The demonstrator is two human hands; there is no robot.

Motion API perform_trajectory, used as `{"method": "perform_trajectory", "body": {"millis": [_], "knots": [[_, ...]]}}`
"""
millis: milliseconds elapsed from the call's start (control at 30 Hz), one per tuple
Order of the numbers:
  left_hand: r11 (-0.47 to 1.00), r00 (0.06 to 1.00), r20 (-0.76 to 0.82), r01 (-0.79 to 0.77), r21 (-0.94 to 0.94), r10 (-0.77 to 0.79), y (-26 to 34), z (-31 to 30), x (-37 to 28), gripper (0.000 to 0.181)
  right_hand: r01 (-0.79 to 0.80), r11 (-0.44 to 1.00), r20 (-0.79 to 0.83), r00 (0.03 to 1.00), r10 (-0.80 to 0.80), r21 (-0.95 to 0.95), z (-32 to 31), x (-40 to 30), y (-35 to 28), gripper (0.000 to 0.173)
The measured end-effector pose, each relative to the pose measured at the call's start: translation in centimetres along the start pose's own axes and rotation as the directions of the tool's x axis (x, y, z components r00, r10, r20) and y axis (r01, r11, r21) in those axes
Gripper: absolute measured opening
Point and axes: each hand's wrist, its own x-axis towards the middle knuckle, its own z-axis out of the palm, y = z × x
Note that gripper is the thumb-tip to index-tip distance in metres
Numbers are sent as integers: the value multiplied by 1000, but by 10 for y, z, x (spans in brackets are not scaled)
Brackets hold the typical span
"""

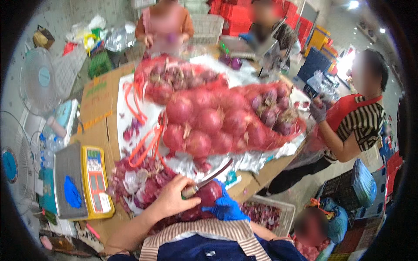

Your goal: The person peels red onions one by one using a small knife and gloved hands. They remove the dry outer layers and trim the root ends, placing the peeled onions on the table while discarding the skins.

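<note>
My bare left hand grips the handle of a curved knife, whose blade points up and to the right. Beside it, my right hand in a blue glove holds a peeled red onion near the blade. More onions lie below, close to my apron. A heap of red onion skins is left of the knife. Beyond my hands lies a red mesh sack of large onions, its orange drawstring loose at the left end. A second mesh sack lies farther back.
A yellow weighing scale with a blue glove on it stands at left, near fans. A crate of skins is below the table's right edge. A person in a red apron is at right; two people are across the table.
</note>
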Motion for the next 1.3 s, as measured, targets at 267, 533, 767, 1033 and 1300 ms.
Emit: {"method": "perform_trajectory", "body": {"millis": [267, 533, 767, 1033, 1300], "knots": [[985, 988, 128, 104, -136, -87, -9, 0, -7, 48, 19, 992, 41, 999, -14, -127, 8, -3, -3, 79], [971, 979, -22, 198, -138, -202, -7, 12, 4, 19, 46, 995, 41, 998, -43, -85, -5, -6, -1, 81], [759, 919, -140, 210, -616, -368, 13, -2, -4, 15, -34, 962, 145, 989, -5, 271, 12, 0, -12, 71], [992, 990, -134, 33, -124, -50, 38, -6, -9, 44, 67, 982, 43, 996, -76, 177, 6, 4, -9, 74], [978, 995, -20, 93, -185, -98, 20, 8, -1, 36, 252, 963, 27, 968, -250, -91, 18, 0, -9, 89]]}}
